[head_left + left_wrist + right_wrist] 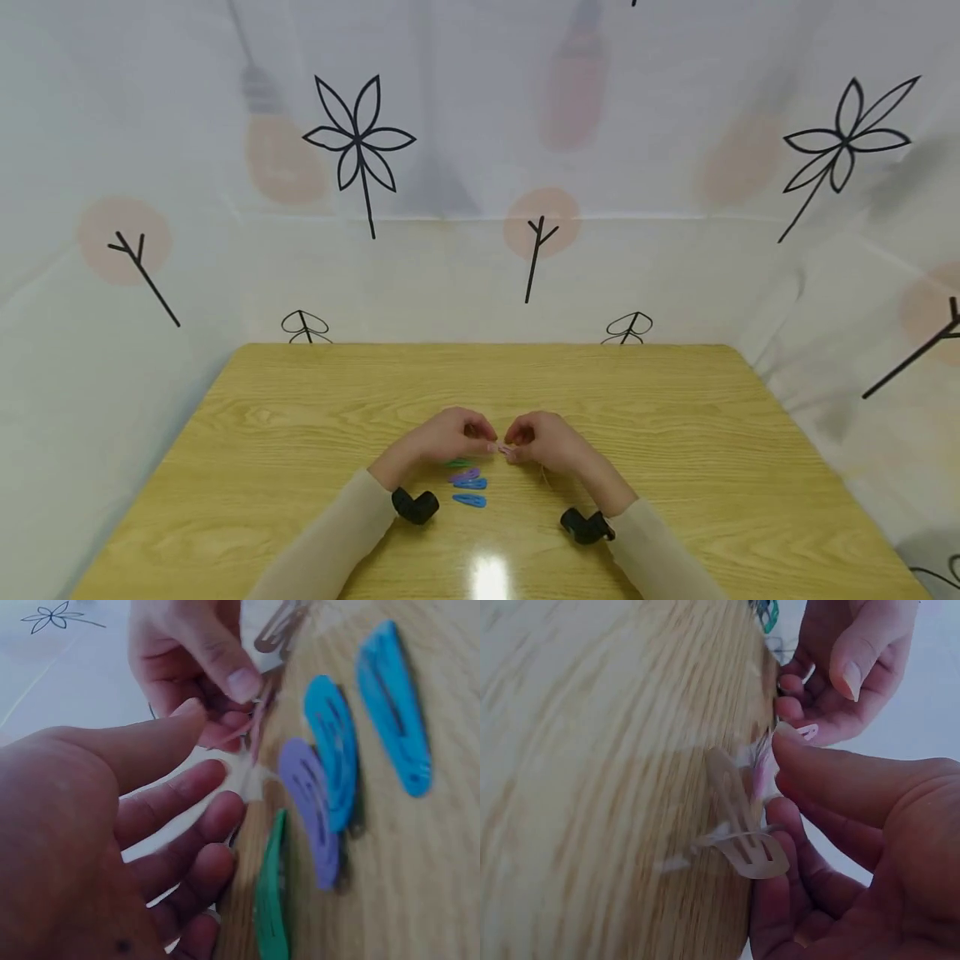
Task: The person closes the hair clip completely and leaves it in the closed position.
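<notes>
My right hand pinches a pink snap hair clip between thumb and fingers, low over the table. My left hand faces it from the other side, its thumb and fingertips spread apart close to the clip. Near the left hand lie a green hair clip, a purple hair clip and two blue hair clips, the purple one against a blue one. Beside the right fingers is a beige hair clip, with clear film-like strips around it.
The wood-grain table reaches back to a pale cloth backdrop printed with plant drawings. Each wrist wears a black camera, one at the left and one at the right. Light glares on the front of the tabletop.
</notes>
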`<state>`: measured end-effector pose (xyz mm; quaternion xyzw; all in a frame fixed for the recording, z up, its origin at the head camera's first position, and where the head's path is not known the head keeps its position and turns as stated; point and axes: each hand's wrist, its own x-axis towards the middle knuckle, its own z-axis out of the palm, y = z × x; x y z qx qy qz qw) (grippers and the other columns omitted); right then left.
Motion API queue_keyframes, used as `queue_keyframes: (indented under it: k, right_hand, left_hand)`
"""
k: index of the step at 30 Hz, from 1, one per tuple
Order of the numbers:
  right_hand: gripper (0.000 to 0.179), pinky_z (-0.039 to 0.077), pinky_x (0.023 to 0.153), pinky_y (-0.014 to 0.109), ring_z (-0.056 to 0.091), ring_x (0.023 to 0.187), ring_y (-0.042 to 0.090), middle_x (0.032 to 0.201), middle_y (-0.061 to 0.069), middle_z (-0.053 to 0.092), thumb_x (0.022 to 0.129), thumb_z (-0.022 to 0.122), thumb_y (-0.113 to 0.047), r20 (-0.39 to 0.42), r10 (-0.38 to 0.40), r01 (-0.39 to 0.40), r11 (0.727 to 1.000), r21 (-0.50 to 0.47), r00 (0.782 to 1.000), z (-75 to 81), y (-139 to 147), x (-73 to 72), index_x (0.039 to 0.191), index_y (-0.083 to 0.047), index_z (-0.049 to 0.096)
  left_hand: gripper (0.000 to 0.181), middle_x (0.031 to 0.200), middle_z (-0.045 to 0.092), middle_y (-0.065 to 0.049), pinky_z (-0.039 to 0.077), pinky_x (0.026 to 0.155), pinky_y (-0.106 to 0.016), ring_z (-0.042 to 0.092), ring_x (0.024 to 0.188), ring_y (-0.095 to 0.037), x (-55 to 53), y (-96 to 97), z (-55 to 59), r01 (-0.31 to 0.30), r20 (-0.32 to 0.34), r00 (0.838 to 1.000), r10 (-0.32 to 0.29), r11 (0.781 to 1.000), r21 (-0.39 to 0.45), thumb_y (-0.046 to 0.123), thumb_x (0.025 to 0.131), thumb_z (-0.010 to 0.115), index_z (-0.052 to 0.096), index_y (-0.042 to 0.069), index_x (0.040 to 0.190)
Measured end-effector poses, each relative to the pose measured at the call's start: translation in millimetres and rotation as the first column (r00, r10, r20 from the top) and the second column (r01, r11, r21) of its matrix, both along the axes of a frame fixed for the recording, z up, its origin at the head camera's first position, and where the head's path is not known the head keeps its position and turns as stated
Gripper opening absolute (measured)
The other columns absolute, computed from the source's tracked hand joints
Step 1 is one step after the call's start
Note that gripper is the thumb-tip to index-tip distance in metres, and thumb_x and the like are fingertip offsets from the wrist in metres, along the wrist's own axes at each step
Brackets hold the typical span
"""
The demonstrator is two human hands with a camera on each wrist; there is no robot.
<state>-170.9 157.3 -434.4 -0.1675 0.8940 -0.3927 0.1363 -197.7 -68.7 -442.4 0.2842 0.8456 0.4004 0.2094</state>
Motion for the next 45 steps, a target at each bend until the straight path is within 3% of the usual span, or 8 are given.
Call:
queue_keyframes:
  k: [8, 16, 23, 36, 45]
  right_hand:
    - [0.011, 0.044, 0.063, 0.031, 0.051, 0.070, 0.015, 0.076, -0.002, 0.058, 0.086, 0.077, -0.005, -0.039, 0.008, -0.007, 0.999, 0.045, 0.999, -4.0, -3.2, 1.6, 0.085, -0.008, 0.067]
    - [0.014, 0.042, 0.061, 0.030, 0.050, 0.067, 0.014, 0.073, -0.002, 0.056, 0.090, 0.075, -0.013, -0.067, 0.004, 0.000, 0.998, 0.068, 0.998, -7.9, -3.5, 4.2, 0.081, -0.009, 0.064]
    - [0.013, 0.043, 0.063, 0.030, 0.051, 0.067, 0.014, 0.075, -0.003, 0.058, 0.094, 0.070, -0.016, -0.010, 0.006, -0.006, 1.000, -0.002, 1.000, -8.1, -0.5, 4.4, 0.083, -0.010, 0.066]
    - [0.012, 0.040, 0.063, 0.032, 0.049, 0.070, 0.016, 0.077, 0.001, 0.057, 0.097, 0.067, -0.017, 0.052, 0.004, 0.000, 0.997, -0.079, 0.999, -8.7, -2.4, 0.5, 0.088, -0.009, 0.066]
    - [0.008, 0.042, 0.066, 0.030, 0.051, 0.075, 0.017, 0.087, 0.008, 0.064, 0.098, 0.064, -0.014, 0.091, 0.041, -0.023, 0.980, -0.197, 0.995, -4.7, -2.0, -4.3, 0.097, -0.006, 0.068]
  left_hand:
    - [0.012, 0.089, 0.065, 0.005, 0.048, 0.076, -0.032, 0.059, 0.081, -0.013, -3.1, 5.2, -3.0, -0.020, 0.045, 0.999, 0.020, 1.000, 0.005, 0.025, 0.094, 0.072, 0.071, 0.015, 0.100]
    - [0.009, 0.085, 0.066, 0.004, 0.046, 0.071, -0.031, 0.056, 0.074, -0.013, -0.9, 4.8, -7.4, -0.035, 0.082, 0.996, 0.030, 0.998, 0.057, 0.026, 0.093, 0.073, 0.071, 0.017, 0.093]
    - [0.009, 0.084, 0.066, 0.006, 0.044, 0.070, -0.028, 0.054, 0.075, -0.011, -3.2, 5.5, -11.8, -0.020, 0.058, 0.998, 0.016, 0.997, 0.069, 0.026, 0.097, 0.068, 0.071, 0.017, 0.093]
    - [0.009, 0.088, 0.066, 0.003, 0.047, 0.071, -0.030, 0.056, 0.074, -0.013, -2.6, -2.5, -13.6, -0.005, 0.084, 0.996, -0.005, 0.993, 0.114, 0.023, 0.095, 0.070, 0.071, 0.014, 0.097]
    - [0.024, 0.098, 0.065, 0.005, 0.048, 0.079, -0.032, 0.058, 0.087, -0.014, -5.0, -4.3, -12.3, -0.026, 0.073, 0.997, 0.017, 0.993, 0.114, 0.021, 0.095, 0.070, 0.066, 0.013, 0.117]
